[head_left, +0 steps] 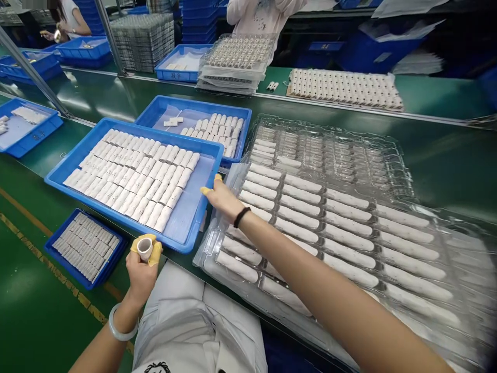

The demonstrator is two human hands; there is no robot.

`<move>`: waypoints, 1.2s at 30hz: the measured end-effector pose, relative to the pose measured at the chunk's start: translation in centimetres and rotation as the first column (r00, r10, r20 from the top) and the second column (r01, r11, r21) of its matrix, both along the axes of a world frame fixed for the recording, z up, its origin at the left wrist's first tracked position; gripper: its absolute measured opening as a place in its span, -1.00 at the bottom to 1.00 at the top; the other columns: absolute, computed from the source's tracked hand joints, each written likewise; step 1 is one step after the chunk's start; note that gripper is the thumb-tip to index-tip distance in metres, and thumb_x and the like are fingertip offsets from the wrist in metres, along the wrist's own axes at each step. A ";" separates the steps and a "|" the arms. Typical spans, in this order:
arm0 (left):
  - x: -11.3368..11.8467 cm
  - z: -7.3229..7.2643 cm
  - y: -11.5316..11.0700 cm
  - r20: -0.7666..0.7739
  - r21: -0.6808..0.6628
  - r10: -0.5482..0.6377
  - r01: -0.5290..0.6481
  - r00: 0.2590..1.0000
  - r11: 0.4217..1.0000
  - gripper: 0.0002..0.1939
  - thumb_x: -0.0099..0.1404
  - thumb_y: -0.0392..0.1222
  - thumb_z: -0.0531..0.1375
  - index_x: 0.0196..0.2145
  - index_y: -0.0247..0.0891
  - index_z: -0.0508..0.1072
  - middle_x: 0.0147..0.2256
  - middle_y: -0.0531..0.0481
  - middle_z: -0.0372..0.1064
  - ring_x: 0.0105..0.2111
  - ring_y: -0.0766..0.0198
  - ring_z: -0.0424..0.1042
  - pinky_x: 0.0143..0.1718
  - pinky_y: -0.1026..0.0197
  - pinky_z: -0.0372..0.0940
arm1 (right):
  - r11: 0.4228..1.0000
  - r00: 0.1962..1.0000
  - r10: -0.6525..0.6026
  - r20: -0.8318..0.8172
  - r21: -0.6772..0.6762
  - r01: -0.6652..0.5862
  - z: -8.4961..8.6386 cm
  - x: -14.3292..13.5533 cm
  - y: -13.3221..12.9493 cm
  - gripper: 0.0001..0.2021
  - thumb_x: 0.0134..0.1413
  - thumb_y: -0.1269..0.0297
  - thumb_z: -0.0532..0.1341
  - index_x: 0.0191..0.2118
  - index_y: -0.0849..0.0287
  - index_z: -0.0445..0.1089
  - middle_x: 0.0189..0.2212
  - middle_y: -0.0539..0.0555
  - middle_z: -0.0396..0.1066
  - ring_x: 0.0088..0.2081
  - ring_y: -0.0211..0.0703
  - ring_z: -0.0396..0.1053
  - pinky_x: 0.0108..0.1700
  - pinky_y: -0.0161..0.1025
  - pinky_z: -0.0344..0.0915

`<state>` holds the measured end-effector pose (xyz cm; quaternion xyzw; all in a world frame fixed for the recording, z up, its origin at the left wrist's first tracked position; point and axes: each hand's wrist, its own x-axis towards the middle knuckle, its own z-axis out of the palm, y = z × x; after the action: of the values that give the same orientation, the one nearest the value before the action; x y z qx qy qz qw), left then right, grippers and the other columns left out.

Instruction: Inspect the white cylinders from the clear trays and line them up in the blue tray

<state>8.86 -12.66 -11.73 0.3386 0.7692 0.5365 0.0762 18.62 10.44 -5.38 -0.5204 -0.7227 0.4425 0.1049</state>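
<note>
In my left hand [143, 264], a white hollow tubular piece [145, 248] stands with its round open end facing up. Yellow covers wrap the fingertips closed around it. My right hand [223, 198], also with yellow fingertip covers, is at the right rim of a large blue tray [189, 239]. Its thumb lies over that rim, and its other fingers are partly hidden. Rows of white tubular pieces [135, 173] fill most of this tray, leaving a bare strip along its right side. Under my right forearm lies a clear plastic blister tray [212, 246] holding rows of long white pieces [345, 220].
Behind the large tray sits another blue tray [155, 111] of white pieces. A smaller blue tray [83, 248] is low on the left. Across the metal rail are stacked clear trays [235, 65] and a board of white parts [344, 88]. A person [256, 18] stands opposite.
</note>
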 end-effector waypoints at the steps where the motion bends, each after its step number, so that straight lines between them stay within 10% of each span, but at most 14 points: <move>1: -0.4 -0.3 -0.4 0.016 -0.006 0.003 -0.003 1.000 1.000 -0.84 0.27 -0.08 0.23 -0.24 -0.17 0.41 -0.40 -0.04 0.50 -0.41 0.18 0.53 -0.32 0.13 0.45 | 1.000 1.000 -0.022 -0.001 -0.022 0.022 -0.3 -0.8 0.1 -0.23 0.10 0.27 0.17 0.36 0.54 -0.06 0.14 0.52 0.36 0.20 0.27 0.34 0.19 0.10 0.27; 10: 2.5 -3.7 -1.5 -0.138 -0.002 -0.488 0.493 0.862 0.870 -0.87 0.21 -0.27 0.17 -0.32 -0.10 0.50 -0.47 -0.04 0.52 -0.47 0.19 0.53 -0.38 0.15 0.48 | 0.994 0.998 -0.041 0.044 -0.099 0.045 -0.5 -2.4 -0.5 -0.13 0.11 0.21 0.16 0.42 0.49 -0.24 0.25 0.50 0.23 0.26 0.17 0.26 0.22 -0.02 0.25; 17: 4.9 -5.9 1.7 -0.024 -0.225 -0.455 0.439 0.890 0.870 -0.52 0.18 -0.43 0.12 0.05 -0.16 0.42 -0.04 -0.21 0.51 0.01 0.02 0.51 0.08 -0.04 0.41 | 0.965 0.957 0.261 0.125 -0.039 -0.258 0.3 -4.1 -1.3 -0.33 0.20 0.23 0.11 0.35 0.47 0.05 0.20 0.45 0.31 0.19 0.17 0.35 0.18 -0.05 0.28; 24: 3.5 -6.8 8.1 0.038 -0.500 -0.374 0.341 0.927 0.796 -0.68 0.24 -0.47 0.11 -0.11 -0.26 0.49 -0.12 -0.28 0.49 -0.01 -0.05 0.49 0.02 -0.10 0.39 | 0.736 0.738 0.623 0.259 0.125 -0.665 0.1 -5.3 -0.3 -0.61 0.14 0.52 0.10 0.05 0.26 0.47 -0.04 0.25 0.54 0.03 0.06 0.47 0.02 -0.17 0.35; 36: 3.7 -3.4 14.5 0.144 -0.769 -0.407 0.361 0.902 0.528 -0.62 0.38 -0.07 0.19 0.09 -0.25 0.39 0.07 -0.16 0.36 -0.01 0.10 0.43 -0.02 -0.06 0.40 | 0.381 0.568 0.646 0.510 0.429 -0.819 -1.1 -4.9 -0.1 -0.69 0.37 0.35 0.01 0.04 0.27 0.43 0.12 0.29 0.40 0.31 0.07 0.12 0.25 0.09 0.05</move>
<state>12.56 1.83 -15.16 0.4459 0.8322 0.1097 0.3108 13.67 10.38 -6.46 -0.1272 -0.9861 0.1021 -0.0324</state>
